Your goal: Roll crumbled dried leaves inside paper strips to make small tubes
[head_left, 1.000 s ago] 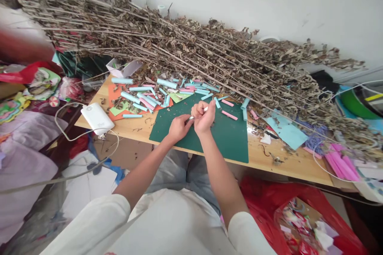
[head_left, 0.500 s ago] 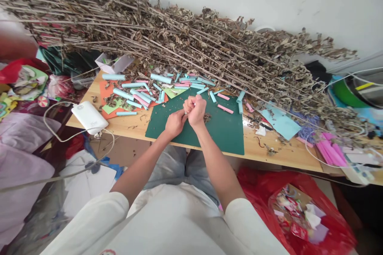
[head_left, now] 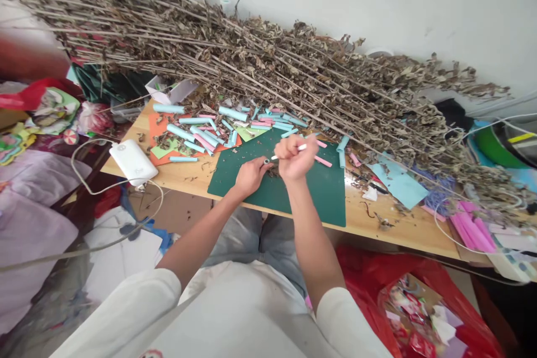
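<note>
My right hand (head_left: 295, 161) is a closed fist around a thin white stick (head_left: 274, 157), whose tip points down to the left. Just left of it, my left hand (head_left: 249, 177) pinches a small rolled paper tube (head_left: 267, 161); its round open end shows at the fingertips, the rest is hidden. The stick's tip is close to the tube's mouth, apart from it. Both hands are over a dark green mat (head_left: 321, 198), where dry leaf crumbs lie. Behind them are several blue paper rolls (head_left: 233, 113) and pink paper rolls (head_left: 323, 161).
Dried leafy stalks (head_left: 260, 61) cover the back of the wooden table (head_left: 188, 179). A white power bank (head_left: 133, 162) with a cable lies at left. Light blue paper (head_left: 398, 182) and pink rolls (head_left: 472, 227) lie at right. A red bag (head_left: 364, 274) stands below.
My right hand has moved up and right, away from my left hand, bringing the white stick and the tube's open end into sight. The view has shifted slightly.
</note>
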A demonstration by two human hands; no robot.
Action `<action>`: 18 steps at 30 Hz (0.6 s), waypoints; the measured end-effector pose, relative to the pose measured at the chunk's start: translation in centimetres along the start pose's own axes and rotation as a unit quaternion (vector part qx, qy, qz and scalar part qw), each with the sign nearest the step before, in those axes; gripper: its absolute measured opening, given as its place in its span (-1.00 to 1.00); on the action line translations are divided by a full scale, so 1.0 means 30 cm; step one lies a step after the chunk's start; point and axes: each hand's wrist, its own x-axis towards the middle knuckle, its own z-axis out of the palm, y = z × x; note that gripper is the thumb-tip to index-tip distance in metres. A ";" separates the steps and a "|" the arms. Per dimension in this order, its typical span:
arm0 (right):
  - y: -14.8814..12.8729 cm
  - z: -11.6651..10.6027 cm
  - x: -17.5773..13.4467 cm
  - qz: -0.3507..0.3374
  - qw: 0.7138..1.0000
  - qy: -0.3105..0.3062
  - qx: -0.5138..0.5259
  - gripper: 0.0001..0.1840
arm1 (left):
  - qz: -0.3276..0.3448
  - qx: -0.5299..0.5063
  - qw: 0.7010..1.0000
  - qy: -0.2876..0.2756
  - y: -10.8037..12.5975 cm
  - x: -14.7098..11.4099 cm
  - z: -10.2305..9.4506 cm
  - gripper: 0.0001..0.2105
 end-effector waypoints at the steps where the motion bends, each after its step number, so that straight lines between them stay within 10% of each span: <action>1: -0.020 -0.003 -0.002 -0.013 1.000 0.002 0.008 -0.30 | -0.002 0.000 1.000 0.000 0.000 0.000 0.002 -0.68; 18: 0.079 -0.022 0.007 -0.080 0.995 0.047 -0.049 -0.33 | 0.016 -0.022 1.000 -0.004 0.002 -0.006 -0.003 -0.67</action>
